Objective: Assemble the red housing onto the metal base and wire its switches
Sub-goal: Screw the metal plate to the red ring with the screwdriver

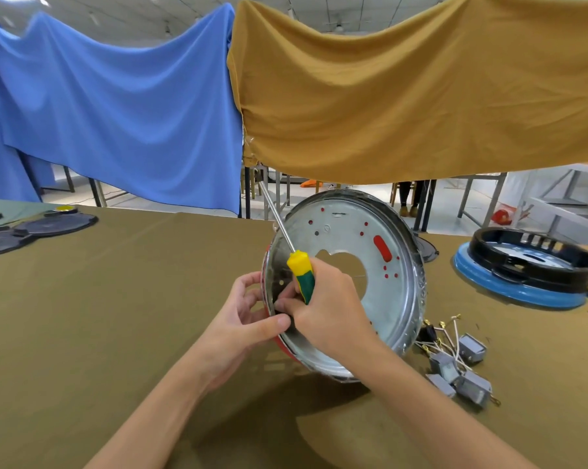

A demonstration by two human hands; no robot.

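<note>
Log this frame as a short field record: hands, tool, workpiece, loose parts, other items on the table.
left hand: left hand grips the tilted base's near-left rim
right hand: right hand holds the screwdriver, shaft pointing up and away
workpiece: metal base tilted up, red housing showing at its lower edge
loose parts: grey switches with wires, unconnected, right of base
other: blue-and-black unit far right

you have one view only, worn on the head. it looks forward and down from close above the table (82,316), far edge and hanging cloths (387,96) beyond.
</note>
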